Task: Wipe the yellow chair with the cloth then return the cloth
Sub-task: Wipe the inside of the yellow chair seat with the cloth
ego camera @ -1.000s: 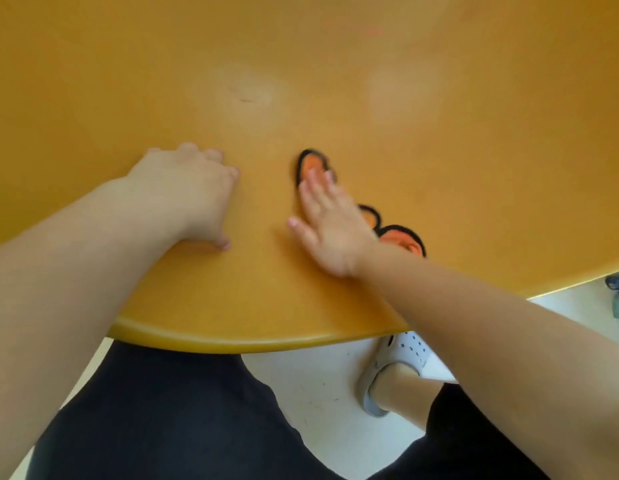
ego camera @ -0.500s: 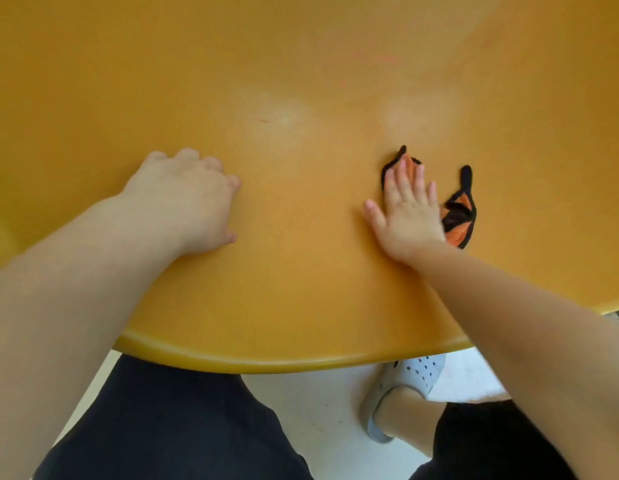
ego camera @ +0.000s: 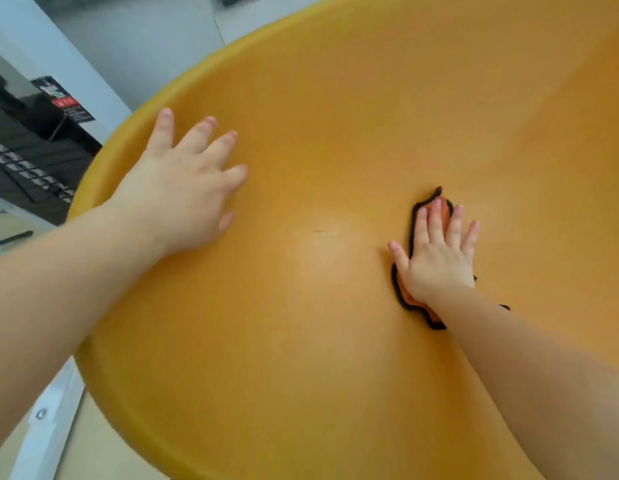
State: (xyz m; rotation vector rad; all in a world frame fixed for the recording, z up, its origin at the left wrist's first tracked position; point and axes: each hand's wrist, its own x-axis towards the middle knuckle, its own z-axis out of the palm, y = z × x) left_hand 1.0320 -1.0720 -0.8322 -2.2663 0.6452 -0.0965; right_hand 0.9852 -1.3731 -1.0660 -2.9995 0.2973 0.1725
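Orange cloth [ego camera: 436, 211], black-edged, looks soft and light, lying flat on the yellow chair [ego camera: 336, 98] under the spread right hand [ego camera: 436, 261]; pinch a loose edge. Left hand [ego camera: 183, 192] rests spread on the chair.

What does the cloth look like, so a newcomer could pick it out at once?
Start at the big yellow chair surface filling the view. On its right side, the right hand lies flat, fingers spread. The cloth is the small orange rag with a black border peeking out beneath that hand; the left hand covers nothing.
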